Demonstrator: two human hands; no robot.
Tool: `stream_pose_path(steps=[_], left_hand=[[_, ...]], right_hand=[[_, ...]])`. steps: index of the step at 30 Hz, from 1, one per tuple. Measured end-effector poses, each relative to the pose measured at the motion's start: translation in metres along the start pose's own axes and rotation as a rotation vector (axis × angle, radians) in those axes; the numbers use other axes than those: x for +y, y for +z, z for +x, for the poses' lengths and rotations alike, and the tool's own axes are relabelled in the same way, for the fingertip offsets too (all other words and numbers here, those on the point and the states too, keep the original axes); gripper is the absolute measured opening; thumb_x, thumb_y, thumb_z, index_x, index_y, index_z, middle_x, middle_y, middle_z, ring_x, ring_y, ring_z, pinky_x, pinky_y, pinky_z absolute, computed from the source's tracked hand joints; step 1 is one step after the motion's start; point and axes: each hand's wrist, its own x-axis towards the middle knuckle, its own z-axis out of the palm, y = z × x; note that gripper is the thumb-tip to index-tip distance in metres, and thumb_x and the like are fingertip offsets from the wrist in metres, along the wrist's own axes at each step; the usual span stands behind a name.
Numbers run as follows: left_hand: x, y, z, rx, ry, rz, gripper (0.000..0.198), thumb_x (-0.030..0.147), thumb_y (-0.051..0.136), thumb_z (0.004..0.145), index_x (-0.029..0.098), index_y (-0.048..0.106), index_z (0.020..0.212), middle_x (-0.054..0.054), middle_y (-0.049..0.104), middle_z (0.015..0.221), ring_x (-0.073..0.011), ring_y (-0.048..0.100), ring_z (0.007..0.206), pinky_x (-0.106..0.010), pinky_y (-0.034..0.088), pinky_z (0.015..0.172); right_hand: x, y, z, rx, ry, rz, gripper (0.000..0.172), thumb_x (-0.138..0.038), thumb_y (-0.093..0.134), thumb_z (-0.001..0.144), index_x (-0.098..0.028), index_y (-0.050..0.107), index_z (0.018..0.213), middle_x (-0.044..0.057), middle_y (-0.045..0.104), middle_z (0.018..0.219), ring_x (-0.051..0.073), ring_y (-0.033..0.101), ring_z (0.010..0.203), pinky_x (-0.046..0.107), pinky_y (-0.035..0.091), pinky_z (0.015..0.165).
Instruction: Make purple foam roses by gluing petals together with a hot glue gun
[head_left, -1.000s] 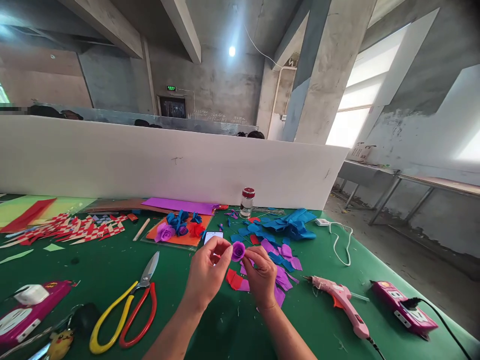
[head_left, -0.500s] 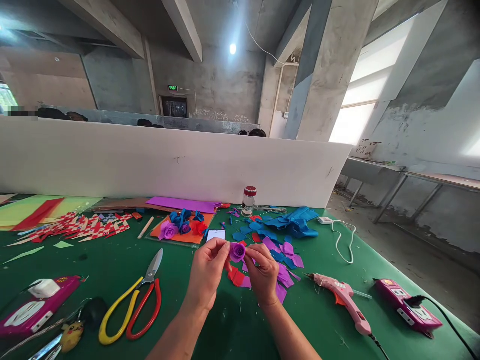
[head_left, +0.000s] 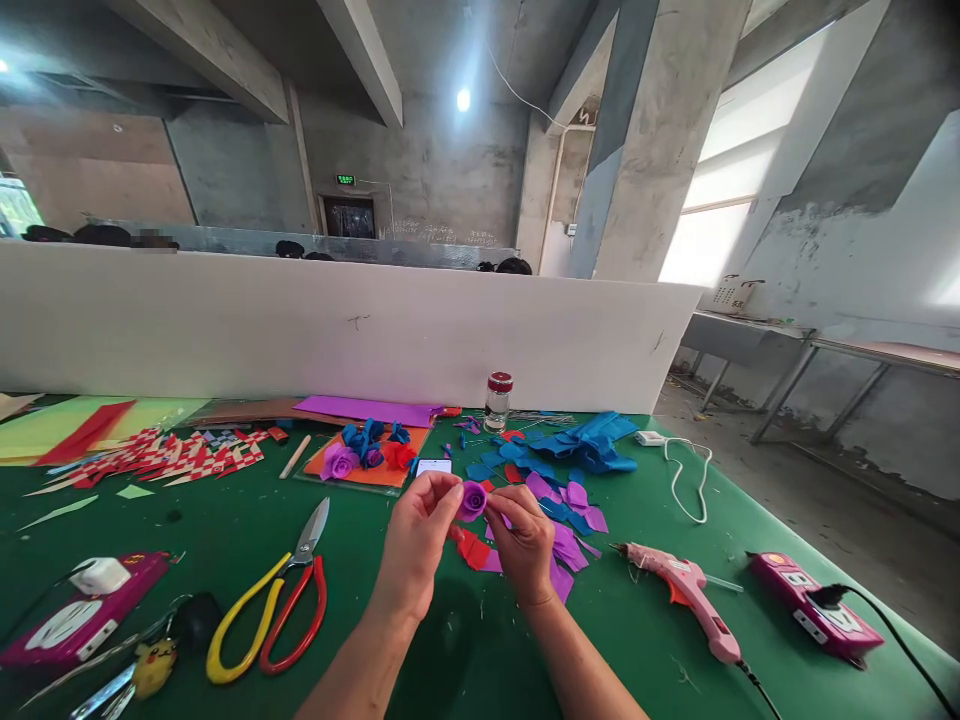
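Purple flower, likely light and easily crushed, sits below frame centre, its edges pinched by the left hand and right hand; the rim seems the safest hold.

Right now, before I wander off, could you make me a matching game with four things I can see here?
1. glue gun
2. scissors
3. jar
4. nearest flower

A. red-lidded, upright, near the white partition
B. purple, held by the left hand and right hand
C. pink, lying to the right of both hands
D. yellow and red, lying to the left of both hands

Right pairs: 1-C, 2-D, 3-A, 4-B.
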Motion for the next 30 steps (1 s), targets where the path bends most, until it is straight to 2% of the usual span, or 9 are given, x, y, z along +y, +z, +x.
stream_pose_path(steps=[5,12,17,23,30], left_hand=[[0.002,-0.003,0.006,-0.044,0.027,0.096,0.024,0.038,0.066,0.075,0.016,0.069,0.081,-0.002,0.062,0.067,-0.0102,0.049,0.056,-0.022,0.041,0.053],[0.005,-0.004,0.006,-0.034,0.126,0.228,0.023,0.040,0.066,0.076,0.017,0.072,0.077,-0.002,0.064,0.067,-0.0128,0.051,0.061,-0.022,0.041,0.056],[0.008,-0.005,0.007,-0.061,-0.012,0.087,0.025,0.040,0.068,0.074,0.016,0.066,0.068,0.000,0.058,0.062,-0.0107,0.048,0.057,-0.022,0.041,0.053],[0.005,-0.007,0.013,-0.175,-0.193,-0.186,0.023,0.035,0.071,0.071,0.015,0.060,0.067,0.000,0.055,0.065,-0.0106,0.046,0.058,-0.021,0.039,0.047],[0.007,-0.005,0.011,-0.096,-0.085,0.000,0.024,0.035,0.070,0.072,0.016,0.065,0.084,-0.001,0.059,0.071,-0.0110,0.048,0.059,-0.022,0.039,0.048]], right_hand=[[-0.001,0.001,0.000,-0.026,-0.012,-0.016,0.013,-0.018,0.063,0.085,-0.026,0.074,0.086,0.002,0.068,0.074,0.017,0.062,0.070,0.032,0.050,0.066],[0.000,0.002,-0.001,-0.011,-0.052,0.023,0.016,-0.014,0.065,0.084,-0.026,0.074,0.090,0.002,0.068,0.075,0.017,0.062,0.071,0.030,0.050,0.065],[0.000,0.002,-0.001,-0.007,-0.081,0.002,0.014,-0.014,0.065,0.085,-0.025,0.073,0.089,0.002,0.067,0.075,0.016,0.061,0.071,0.030,0.050,0.064],[-0.002,0.001,0.000,-0.017,-0.097,0.027,0.016,-0.011,0.065,0.084,-0.024,0.073,0.091,0.002,0.066,0.075,0.016,0.061,0.070,0.030,0.051,0.064],[0.000,0.001,-0.001,-0.017,-0.092,0.022,0.016,-0.011,0.066,0.083,-0.024,0.073,0.090,0.002,0.067,0.075,0.016,0.061,0.071,0.029,0.051,0.063]])
